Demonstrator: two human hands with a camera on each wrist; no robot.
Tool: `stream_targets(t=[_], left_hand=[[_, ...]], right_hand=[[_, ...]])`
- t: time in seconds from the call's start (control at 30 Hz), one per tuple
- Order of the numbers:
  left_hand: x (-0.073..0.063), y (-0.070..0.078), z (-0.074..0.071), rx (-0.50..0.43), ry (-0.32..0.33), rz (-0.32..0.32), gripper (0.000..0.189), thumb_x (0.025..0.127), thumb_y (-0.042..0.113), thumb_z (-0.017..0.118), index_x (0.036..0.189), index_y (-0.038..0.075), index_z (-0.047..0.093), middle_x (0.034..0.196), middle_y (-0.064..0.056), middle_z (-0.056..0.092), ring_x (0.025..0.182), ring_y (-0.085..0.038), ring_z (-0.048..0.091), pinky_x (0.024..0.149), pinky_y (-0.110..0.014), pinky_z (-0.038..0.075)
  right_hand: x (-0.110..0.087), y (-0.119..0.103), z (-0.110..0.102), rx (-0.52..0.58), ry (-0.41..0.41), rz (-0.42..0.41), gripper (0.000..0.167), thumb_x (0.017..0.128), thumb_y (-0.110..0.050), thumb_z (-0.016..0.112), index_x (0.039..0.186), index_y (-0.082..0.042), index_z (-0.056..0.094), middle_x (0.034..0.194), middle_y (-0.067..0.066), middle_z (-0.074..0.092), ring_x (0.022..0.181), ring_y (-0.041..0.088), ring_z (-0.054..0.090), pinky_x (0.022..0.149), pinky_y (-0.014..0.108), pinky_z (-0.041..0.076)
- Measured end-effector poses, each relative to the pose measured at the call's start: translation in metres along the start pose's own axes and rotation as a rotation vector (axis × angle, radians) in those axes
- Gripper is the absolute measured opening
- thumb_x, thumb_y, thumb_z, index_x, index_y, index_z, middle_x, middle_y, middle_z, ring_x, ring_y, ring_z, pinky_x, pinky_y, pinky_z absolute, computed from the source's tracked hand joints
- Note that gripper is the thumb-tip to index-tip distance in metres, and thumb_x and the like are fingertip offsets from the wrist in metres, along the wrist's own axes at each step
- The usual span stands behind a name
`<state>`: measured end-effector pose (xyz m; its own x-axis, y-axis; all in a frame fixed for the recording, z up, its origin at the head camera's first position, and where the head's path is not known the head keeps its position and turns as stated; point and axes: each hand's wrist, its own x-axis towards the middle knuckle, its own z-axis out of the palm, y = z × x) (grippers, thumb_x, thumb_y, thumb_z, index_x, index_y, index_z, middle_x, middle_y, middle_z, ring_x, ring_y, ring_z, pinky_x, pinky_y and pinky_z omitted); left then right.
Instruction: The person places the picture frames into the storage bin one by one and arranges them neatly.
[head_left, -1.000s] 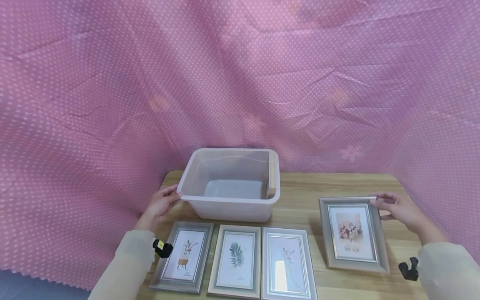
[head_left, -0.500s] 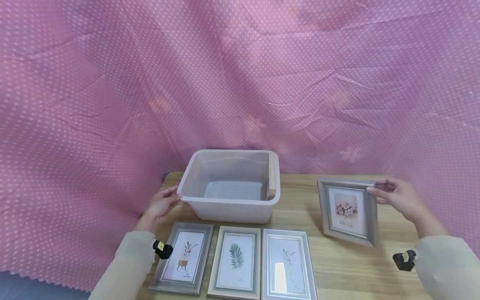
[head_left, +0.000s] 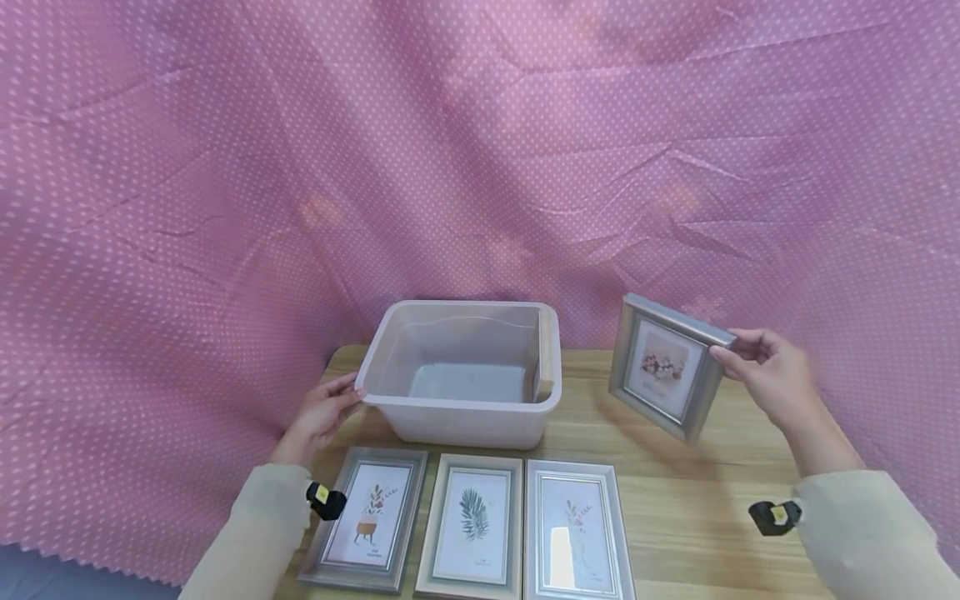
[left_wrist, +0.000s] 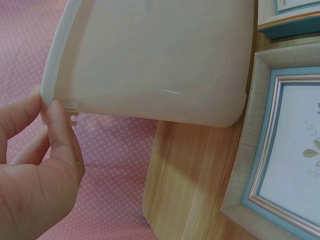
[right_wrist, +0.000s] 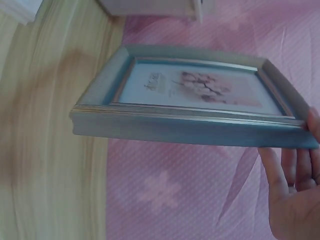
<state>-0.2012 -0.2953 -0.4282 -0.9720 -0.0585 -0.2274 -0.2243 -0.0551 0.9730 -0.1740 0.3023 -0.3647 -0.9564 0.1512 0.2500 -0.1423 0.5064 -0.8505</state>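
My right hand (head_left: 772,375) pinches the upper right corner of a grey picture frame (head_left: 663,367) with a pink flower print. That frame hangs tilted above the table, right of the bin. In the right wrist view, the thumb lies on the front of the picture frame (right_wrist: 200,125) and the fingers sit behind it. My left hand (head_left: 322,412) pinches the left front corner rim of a pale plastic bin (head_left: 465,421). The left wrist view shows the thumb and fingertips on either side of the bin's rim (left_wrist: 55,65). Inside the bin, a light wooden-edged frame (head_left: 547,354) stands against the right wall.
Three picture frames lie face up along the front: a potted plant frame (head_left: 367,517), a green leaf frame (head_left: 472,525) and a flower stem frame (head_left: 577,529). The wooden table (head_left: 675,508) ends at a pink dotted cloth (head_left: 480,167) behind and at the sides.
My right hand has lifted the flower-print frame from low on the right, moving it up and left and turning it into a tilt. The left hand stays at the bin's rim.
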Motion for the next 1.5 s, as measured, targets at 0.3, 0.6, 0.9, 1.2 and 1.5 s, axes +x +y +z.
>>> stream_targets(t=[0.3, 0.6, 0.9, 1.2, 1.5], left_hand=[[0.002, -0.001, 0.000, 0.006, -0.010, 0.005, 0.054, 0.094, -0.004, 0.054, 0.143, -0.008, 0.031, 0.136, -0.026, 0.041, 0.099, -0.010, 0.059, 0.098, -0.030, 0.046], [0.004, -0.002, 0.000, -0.002, -0.012, 0.015, 0.054, 0.094, -0.005, 0.054, 0.142, -0.009, 0.032, 0.128, -0.020, 0.049, 0.095, -0.008, 0.061, 0.090, -0.023, 0.051], [0.004, -0.001, 0.001, -0.004, -0.004, 0.007, 0.053, 0.094, -0.005, 0.053, 0.143, -0.009, 0.031, 0.139, -0.029, 0.036, 0.102, -0.012, 0.059, 0.094, -0.025, 0.048], [0.004, -0.001, 0.000, 0.001, -0.007, 0.009, 0.054, 0.094, -0.004, 0.054, 0.143, -0.009, 0.031, 0.135, -0.026, 0.041, 0.101, -0.011, 0.059, 0.094, -0.025, 0.048], [0.003, -0.001, -0.001, -0.003, -0.003, 0.015, 0.054, 0.094, -0.004, 0.055, 0.142, -0.009, 0.032, 0.130, -0.024, 0.046, 0.099, -0.011, 0.060, 0.097, -0.028, 0.046]], right_hand=[[0.000, -0.043, 0.029, 0.066, 0.194, -0.067, 0.044, 0.086, -0.013, 0.072, 0.117, 0.009, 0.051, 0.098, 0.002, 0.058, 0.078, -0.004, 0.058, 0.071, 0.013, 0.054], [0.006, -0.079, 0.053, 0.166, 0.409, -0.149, 0.038, 0.079, -0.006, 0.078, 0.108, 0.007, 0.056, 0.088, -0.008, 0.060, 0.082, 0.004, 0.058, 0.072, 0.013, 0.054], [0.013, -0.108, 0.075, 0.264, 0.507, -0.194, 0.035, 0.079, -0.011, 0.079, 0.104, 0.001, 0.058, 0.088, -0.001, 0.064, 0.080, 0.008, 0.060, 0.067, 0.013, 0.054], [0.013, -0.130, 0.099, 0.283, 0.509, -0.296, 0.039, 0.081, -0.012, 0.077, 0.106, 0.007, 0.055, 0.096, 0.013, 0.065, 0.083, 0.008, 0.060, 0.064, 0.013, 0.054], [0.011, -0.152, 0.121, 0.375, 0.486, -0.324, 0.045, 0.080, -0.014, 0.078, 0.107, 0.011, 0.053, 0.094, 0.010, 0.065, 0.081, 0.008, 0.059, 0.063, 0.016, 0.055]])
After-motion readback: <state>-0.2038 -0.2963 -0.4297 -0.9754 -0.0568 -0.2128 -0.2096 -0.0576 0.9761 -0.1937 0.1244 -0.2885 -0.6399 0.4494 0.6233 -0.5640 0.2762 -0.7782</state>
